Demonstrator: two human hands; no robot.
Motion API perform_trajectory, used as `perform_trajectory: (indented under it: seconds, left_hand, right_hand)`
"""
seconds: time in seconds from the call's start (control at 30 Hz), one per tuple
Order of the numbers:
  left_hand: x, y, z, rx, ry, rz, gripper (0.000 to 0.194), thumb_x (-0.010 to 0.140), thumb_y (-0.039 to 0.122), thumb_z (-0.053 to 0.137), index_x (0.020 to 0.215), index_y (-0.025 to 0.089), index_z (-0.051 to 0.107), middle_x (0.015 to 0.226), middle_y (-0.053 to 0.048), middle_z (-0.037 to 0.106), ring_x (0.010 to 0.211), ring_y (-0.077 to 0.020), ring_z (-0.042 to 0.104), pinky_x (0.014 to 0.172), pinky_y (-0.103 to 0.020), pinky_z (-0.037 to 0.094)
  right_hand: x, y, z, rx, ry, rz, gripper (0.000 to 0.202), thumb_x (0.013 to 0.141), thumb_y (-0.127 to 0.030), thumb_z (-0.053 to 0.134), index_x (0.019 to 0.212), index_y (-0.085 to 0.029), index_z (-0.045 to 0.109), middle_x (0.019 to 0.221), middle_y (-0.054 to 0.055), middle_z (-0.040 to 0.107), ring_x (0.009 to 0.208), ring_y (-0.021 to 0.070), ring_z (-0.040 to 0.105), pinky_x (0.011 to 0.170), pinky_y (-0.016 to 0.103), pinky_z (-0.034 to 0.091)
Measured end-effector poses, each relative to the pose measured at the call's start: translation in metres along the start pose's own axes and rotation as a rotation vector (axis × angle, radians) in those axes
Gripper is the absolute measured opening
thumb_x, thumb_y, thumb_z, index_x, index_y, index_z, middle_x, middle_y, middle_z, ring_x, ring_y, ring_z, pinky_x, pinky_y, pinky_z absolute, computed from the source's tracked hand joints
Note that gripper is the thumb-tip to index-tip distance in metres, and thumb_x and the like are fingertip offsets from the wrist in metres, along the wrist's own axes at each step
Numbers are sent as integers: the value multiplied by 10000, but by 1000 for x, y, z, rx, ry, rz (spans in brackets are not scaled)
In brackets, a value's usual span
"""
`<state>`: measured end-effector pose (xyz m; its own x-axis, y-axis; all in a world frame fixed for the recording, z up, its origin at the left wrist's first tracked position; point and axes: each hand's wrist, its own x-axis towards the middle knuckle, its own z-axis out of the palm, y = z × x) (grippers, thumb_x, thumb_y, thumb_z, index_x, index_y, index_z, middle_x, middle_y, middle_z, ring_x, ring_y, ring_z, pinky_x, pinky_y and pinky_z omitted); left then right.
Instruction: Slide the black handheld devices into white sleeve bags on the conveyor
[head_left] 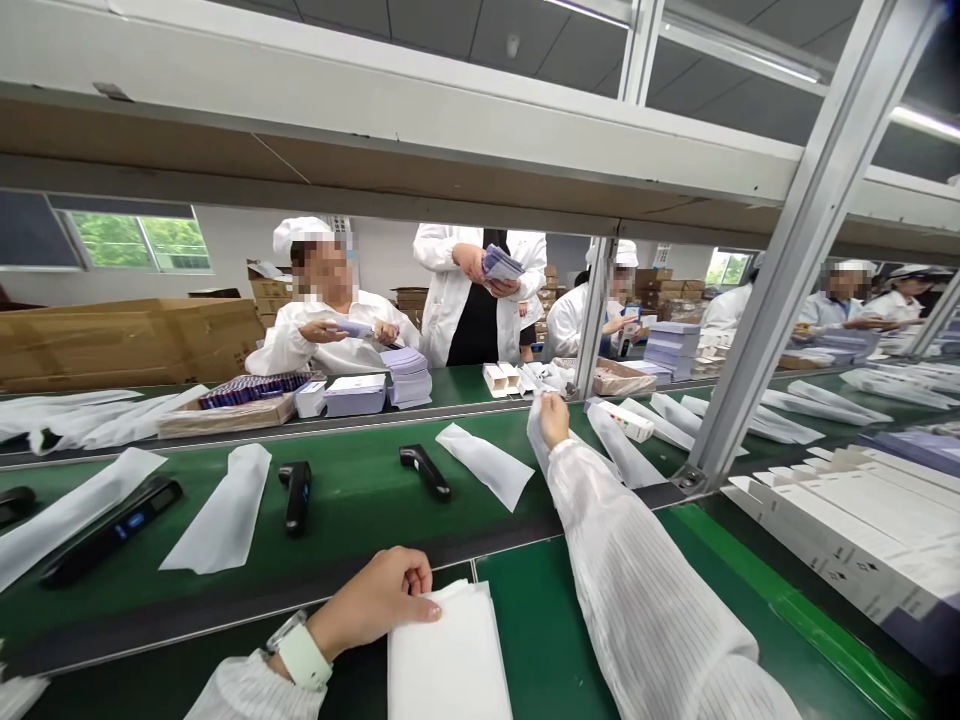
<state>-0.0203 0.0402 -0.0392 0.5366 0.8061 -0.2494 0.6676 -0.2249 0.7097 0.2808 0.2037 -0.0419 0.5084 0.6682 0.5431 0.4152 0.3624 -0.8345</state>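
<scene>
My left hand [379,600], with a pale watch on its wrist, rests at the top edge of a stack of white pouches [450,660]. Its thumb presses on the top pouch and the fingers are curled. My right hand [555,420] reaches across the green conveyor belt [352,500], its fingers closed on a translucent white pouch [537,430]. Left of that hand lies another white pouch [491,465], beside a black handheld device [425,472]. Farther left are a second black device [296,497], a white pouch [225,510] and a longer black device [112,532].
A slanted metal post [795,240] stands right of my right arm, and a shelf [375,110] runs overhead. White boxes [862,530] are stacked at the right. Across the belt, several co-workers in white handle items near purple leaflets [409,378] and a shallow carton [225,415].
</scene>
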Motion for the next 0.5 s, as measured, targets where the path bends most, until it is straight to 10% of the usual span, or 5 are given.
perform_trajectory:
  seconds: [0.1, 0.27, 0.5]
  left_hand:
    - [-2, 2, -1, 5, 11, 17, 312, 632, 461, 543, 628, 149, 537, 619, 13, 456, 600, -133, 428, 498, -209, 287]
    - [-13, 9, -6, 125, 49, 75, 396, 753, 486, 359, 663, 175, 589, 653, -3, 513, 626, -155, 477, 518, -224, 301]
    - [-14, 8, 0, 156, 137, 89, 252, 642, 427, 543, 621, 177, 533, 708, 11, 495, 657, -149, 480, 548, -219, 337]
  right_hand:
    - [-30, -14, 20, -172, -104, -109, 272, 746, -301, 476, 964, -142, 517, 951, 103, 512, 949, 226, 408, 843, 364, 270]
    - [-97, -48, 65, -577, -659, -442, 328, 826, -404, 353, 1082, -228, 458, 1023, 99, 491, 1013, 243, 386, 867, 424, 246]
    - [-123, -33, 86, -10, -738, 127, 320, 649, -128, 573, 951, -194, 489, 925, 64, 504, 1069, 275, 359, 905, 456, 220]
